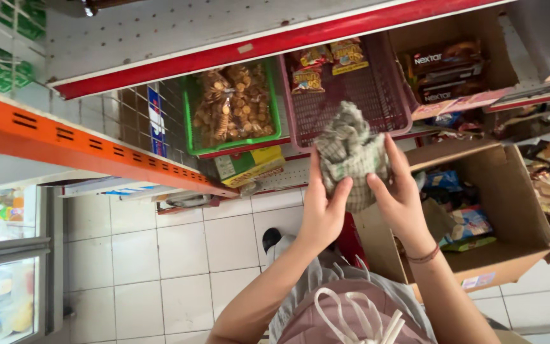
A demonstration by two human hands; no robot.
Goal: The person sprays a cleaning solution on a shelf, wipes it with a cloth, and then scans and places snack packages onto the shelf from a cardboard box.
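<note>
**Checked cloth held up between both hands, in front of the maroon basket**

Grey-green checked cloth (350,159), crumpled into one bundle, long axis roughly upright in view. Left hand (321,213) grips its lower left side, thumb pressed on the front; right hand (401,197) closes on its right edge, fingers behind the fabric. Both hands touch it; neither is clearly nearer. Cloth overlaps the front wall of the maroon mesh basket (377,95); contact cannot be told.

Counts: one cloth; two shelf baskets, the maroon one with three yellow snack packets (326,64) and a green basket (268,137) with one bag of biscuits (233,102); one open cardboard box (510,210) just right of the hands.
</note>
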